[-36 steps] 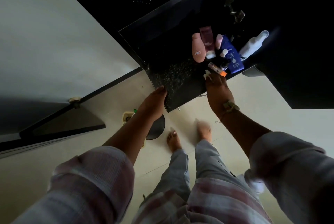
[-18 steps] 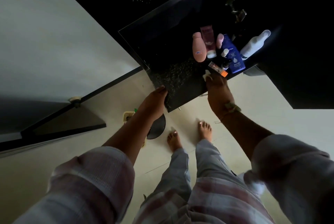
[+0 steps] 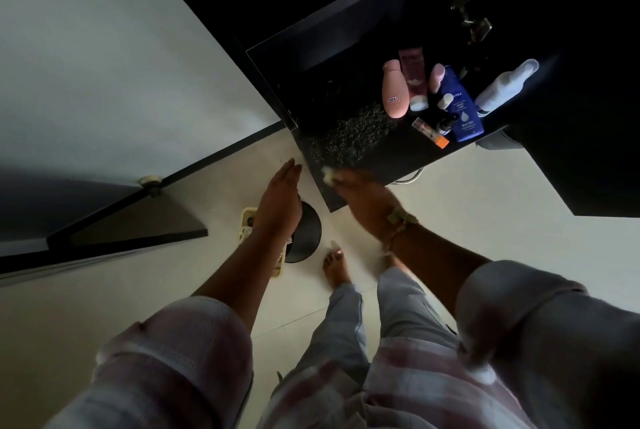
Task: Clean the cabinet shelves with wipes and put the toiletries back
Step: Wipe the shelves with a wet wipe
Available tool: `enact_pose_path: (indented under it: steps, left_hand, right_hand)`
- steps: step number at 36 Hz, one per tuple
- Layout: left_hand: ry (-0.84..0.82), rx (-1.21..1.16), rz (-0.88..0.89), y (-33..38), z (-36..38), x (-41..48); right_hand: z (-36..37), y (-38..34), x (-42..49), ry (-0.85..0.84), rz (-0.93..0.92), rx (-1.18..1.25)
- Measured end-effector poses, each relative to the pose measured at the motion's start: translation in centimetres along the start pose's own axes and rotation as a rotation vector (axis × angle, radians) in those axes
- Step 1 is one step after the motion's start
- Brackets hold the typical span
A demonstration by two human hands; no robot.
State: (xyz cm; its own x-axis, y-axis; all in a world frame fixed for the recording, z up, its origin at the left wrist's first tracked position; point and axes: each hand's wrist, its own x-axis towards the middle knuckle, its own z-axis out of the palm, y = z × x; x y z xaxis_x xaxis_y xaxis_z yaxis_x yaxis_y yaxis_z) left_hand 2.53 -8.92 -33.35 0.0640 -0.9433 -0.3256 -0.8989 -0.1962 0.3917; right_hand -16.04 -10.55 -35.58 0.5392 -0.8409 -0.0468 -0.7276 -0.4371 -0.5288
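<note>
Head view, right hand gripping wipe, on shelf edge

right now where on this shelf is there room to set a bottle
Bare shelf left of the pink bottle, beyond the right hand holding the wipe. Crowded from there rightward to the white spray bottle.

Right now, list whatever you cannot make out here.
All in the head view:
- Right hand: blurred; its hold on the pale wipe is unclear.
- Maroon tube: label too dim and small to read.
- Yellowish floor item: half hidden by the left forearm.
- Glinting metal pieces: too dark to identify.
</note>
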Motion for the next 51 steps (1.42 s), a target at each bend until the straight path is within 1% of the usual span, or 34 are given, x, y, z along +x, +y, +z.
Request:
enact_pose_path:
  steps: [1,2,3,5,6,8,11,12,13,14,16,18,19,21,22,23,25,28,29,31,34,36,37,40,46,49,51]
  left_hand:
    - [-0.002,0.006,0.001,-0.2,0.0,0.0]
    - [-0.005,0.011,0.002,-0.3,0.0,0.0]
    - [-0.009,0.012,-0.001,-0.4,-0.1,0.0]
    - [-0.021,0.014,-0.002,-0.4,-0.2,0.1]
    - [-0.03,0.013,0.001,-0.4,-0.2,0.2]
    - [-0.045,0.015,0.012,-0.3,-0.2,0.3]
    - [-0.065,0.023,0.015,-0.1,-0.1,0.4]
    - [-0.076,0.023,0.01,0.0,0.0,0.5]
    - [-0.086,0.021,0.01,0.2,0.0,0.5]
    - [-0.096,0.023,0.014,0.4,0.1,0.5]
    - [-0.1,0.041,0.045,0.8,0.1,0.6]
    - [-0.1,0.054,0.094,1.5,0.1,0.7]
    - [-0.106,0.057,0.118,1.9,0.1,0.7]
    - [-0.122,0.081,0.156,2.8,0.1,0.8]
    - [-0.133,0.104,0.167,3.2,0.2,0.9]
    - [-0.142,0.127,0.174,3.5,0.3,1.0]
    - [-0.169,0.161,0.169,3.9,0.4,1.1]
    - [-0.239,0.187,0.145,4.4,0.6,1.4]
    - [-0.261,0.199,0.14,4.6,0.6,1.5]
    - [-0.299,0.222,0.135,4.8,0.5,1.8]
    - [-0.341,0.247,0.127,5.1,0.2,2.2]
    - [-0.365,0.265,0.126,5.4,0.0,2.4]
    - [-0.374,0.273,0.125,5.5,-0.1,2.5]
    - [-0.386,0.296,0.131,5.8,-0.3,2.6]
    - [-0.417,0.342,0.135,6.0,-0.4,2.8]
    - [-0.423,0.357,0.129,6.0,-0.4,2.9]
    - [-0.432,0.361,0.131,6.1,-0.4,2.9]
  right_hand:
    - [-0.8,0.8,0.7,0.076,0.126,-0.029]
    - [-1.4,1.4,1.5,0.079,0.215,-0.065]
    - [-1.9,2.1,2.2,0.046,0.292,-0.089]
    - [-2.3,2.7,3.3,0.012,0.367,-0.129]
    - [-2.1,2.7,3.3,0.012,0.365,-0.161]
    - [-1.0,1.9,3.0,-0.019,0.253,-0.146]
    - [0.0,-0.7,2.0,-0.258,-0.037,-0.2]
    - [0.0,-1.2,1.6,-0.3,-0.123,-0.178]
    - [0.3,-1.1,1.0,-0.274,-0.198,-0.137]
    - [0.8,-0.7,0.4,-0.216,-0.22,-0.07]
    - [0.9,0.3,-0.7,-0.158,-0.154,0.053]
    - [0.2,1.5,-1.2,-0.052,-0.057,0.025]
    - [-0.4,2.3,-1.2,-0.003,0.013,0.016]
    - [-1.2,3.7,-0.7,0.055,0.211,0.103]
    - [-1.6,4.4,-0.2,0.067,0.301,0.115]
    - [-2.1,4.6,0.3,0.049,0.357,0.075]
    - [-2.9,4.8,1.4,0.023,0.431,0.03]
    - [-3.4,4.2,3.1,0.12,0.526,0.058]
    - [-3.4,4.1,3.7,0.144,0.518,0.053]
    - [-3.6,3.8,4.5,0.14,0.481,-0.027]
    - [-3.8,3.7,5.3,0.063,0.327,-0.273]
    - [-4.2,3.8,6.1,0.063,0.34,-0.307]
    - [-4.2,3.8,6.5,0.035,0.356,-0.331]
    - [-3.9,4.1,7.9,-0.088,0.365,-0.555]
    - [-4.1,3.7,8.9,-0.132,0.304,-0.675]
    - [-3.8,3.5,8.6,-0.158,0.337,-0.67]
    - [-3.4,3.4,8.0,-0.132,0.344,-0.666]
